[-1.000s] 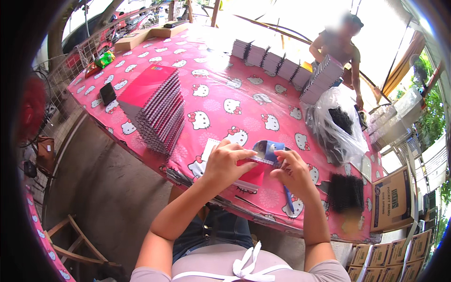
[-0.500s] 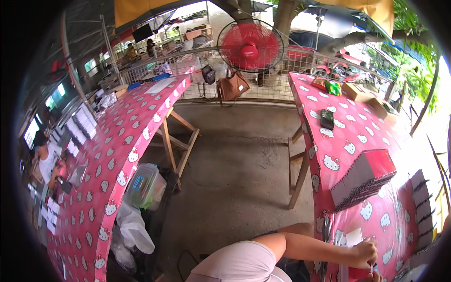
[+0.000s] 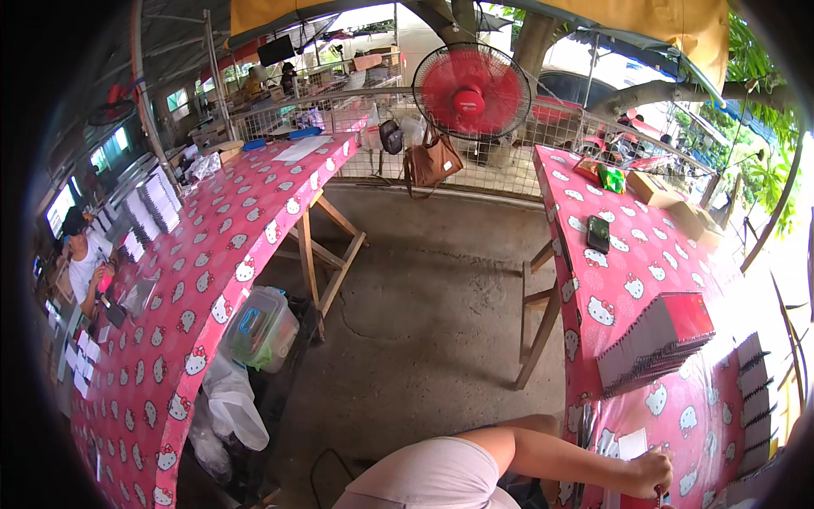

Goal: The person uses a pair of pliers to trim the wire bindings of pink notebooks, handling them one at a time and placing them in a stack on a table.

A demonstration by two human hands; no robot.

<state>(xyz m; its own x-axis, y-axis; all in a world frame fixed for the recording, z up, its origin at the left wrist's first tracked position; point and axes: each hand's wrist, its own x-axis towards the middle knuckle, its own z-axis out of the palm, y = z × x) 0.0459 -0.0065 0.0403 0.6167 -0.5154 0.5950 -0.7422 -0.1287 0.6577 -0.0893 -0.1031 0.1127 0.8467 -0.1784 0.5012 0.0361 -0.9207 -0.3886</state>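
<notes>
My left arm reaches across the lower edge to the pink patterned table on the right. There my left hand is closed, its fingers curled around something thin and dark that I cannot make out. Just beneath it, a red piece shows at the picture's lower edge. A small white card lies beside the hand. Past it stands a tall stack of spiral-bound notebooks with red covers. My right hand is out of sight below the picture's edge.
More bound notebooks line the right table's outer side. Farther along it lie a black phone and cardboard boxes. Across the aisle, a second pink table has plastic bins beneath. A person works beyond it; a red fan stands ahead.
My left hand has shifted slightly left and down. My right fingers, partly visible before, have dropped out of the picture. The whole view has tilted a little.
</notes>
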